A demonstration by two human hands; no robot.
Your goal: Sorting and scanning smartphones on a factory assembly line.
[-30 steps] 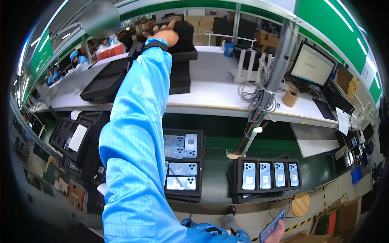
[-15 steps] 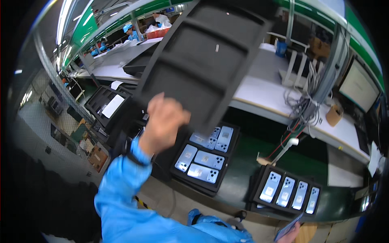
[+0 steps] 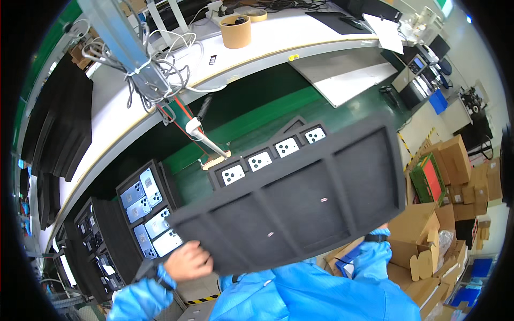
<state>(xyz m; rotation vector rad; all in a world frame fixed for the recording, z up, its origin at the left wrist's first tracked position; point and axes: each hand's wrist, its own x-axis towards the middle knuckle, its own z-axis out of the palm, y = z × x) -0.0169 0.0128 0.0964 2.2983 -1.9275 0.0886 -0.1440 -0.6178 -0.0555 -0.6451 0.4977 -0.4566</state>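
Observation:
A long black foam tray (image 3: 300,198) with several shallow compartments is held up in front of me. My left hand (image 3: 188,260) grips its lower left corner, fingers closed on the edge. My right hand (image 3: 383,227) is at the lower right end, mostly hidden behind the tray, so its fingers do not show. Directly beyond the raised tray lies another black tray (image 3: 215,175) with pale phones (image 3: 260,161) in a row, their camera corners showing. To the left, a further black tray (image 3: 124,188) holds several blue phones (image 3: 158,223), backs up.
Black trays with dark parts (image 3: 99,235) stand at far left. A white bench (image 3: 289,45) crosses the back, bearing a cardboard tube (image 3: 235,33) and cables beside a metal post (image 3: 126,45). A white pipe (image 3: 206,138) rises beyond the trays. Cardboard boxes (image 3: 455,160) crowd the right.
My view has swung right. The black tray has come down and turned lengthwise before me. My right hand, holding a phone earlier, is now largely behind the tray; the phone is out of sight.

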